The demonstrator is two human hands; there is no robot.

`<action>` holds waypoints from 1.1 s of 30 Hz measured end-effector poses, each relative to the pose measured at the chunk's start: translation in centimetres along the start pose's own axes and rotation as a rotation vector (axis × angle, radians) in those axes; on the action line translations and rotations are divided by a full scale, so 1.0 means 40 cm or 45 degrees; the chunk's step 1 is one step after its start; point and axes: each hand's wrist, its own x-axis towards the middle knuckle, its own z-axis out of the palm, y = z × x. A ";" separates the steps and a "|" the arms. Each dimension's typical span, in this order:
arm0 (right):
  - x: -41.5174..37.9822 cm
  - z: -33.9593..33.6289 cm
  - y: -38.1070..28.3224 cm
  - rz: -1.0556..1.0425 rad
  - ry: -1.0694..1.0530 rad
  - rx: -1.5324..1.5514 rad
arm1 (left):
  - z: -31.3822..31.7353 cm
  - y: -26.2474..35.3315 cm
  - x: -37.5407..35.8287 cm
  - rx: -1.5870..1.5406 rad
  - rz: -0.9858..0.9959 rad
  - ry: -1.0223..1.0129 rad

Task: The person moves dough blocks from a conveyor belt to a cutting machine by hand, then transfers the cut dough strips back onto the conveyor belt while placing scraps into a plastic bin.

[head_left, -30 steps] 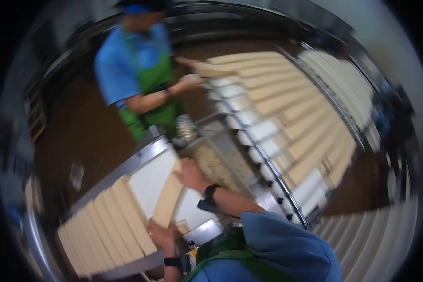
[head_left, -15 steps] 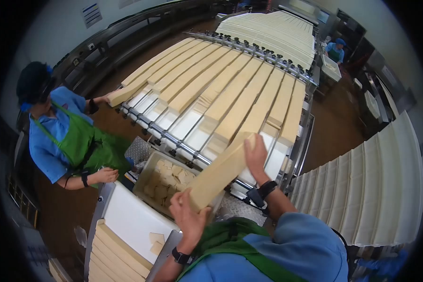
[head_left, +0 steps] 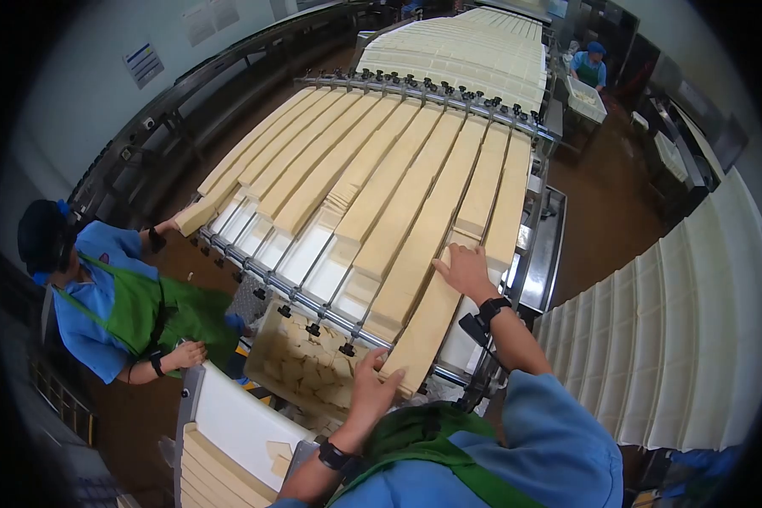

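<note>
A long pale yellow block lies along a lane near the right side of the white conveyor table, its near end over the front rail. My left hand grips that near end, thumb and fingers on either side. At the far end, my right hand rests over the block with its fingers curled on the top. More long pale blocks lie side by side in lanes to the left and beyond. Small pale pieces fill a bin under the rail.
At the left, a co-worker in a green apron touches a block's end. A side table holds blocks and small pieces at the lower left. Ribbed white panels stand at the right. Another person is at the far right.
The block in my hands has moved from a slant above the bin and rail to lying in a lane. Both hands moved with it, and the view has shifted.
</note>
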 end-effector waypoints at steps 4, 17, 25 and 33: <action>-0.009 -0.009 -0.006 0.027 0.009 0.032 | 0.008 0.009 -0.006 0.012 -0.107 0.046; -0.261 -0.025 -0.105 -0.144 0.165 0.326 | 0.128 0.023 0.115 0.191 0.141 0.194; -0.381 -0.035 -0.166 -0.409 -0.236 0.317 | 0.108 -0.011 0.104 0.185 0.366 0.254; -0.380 -0.042 -0.211 -0.385 -0.405 -0.002 | -0.155 -0.133 -0.043 0.011 0.073 0.770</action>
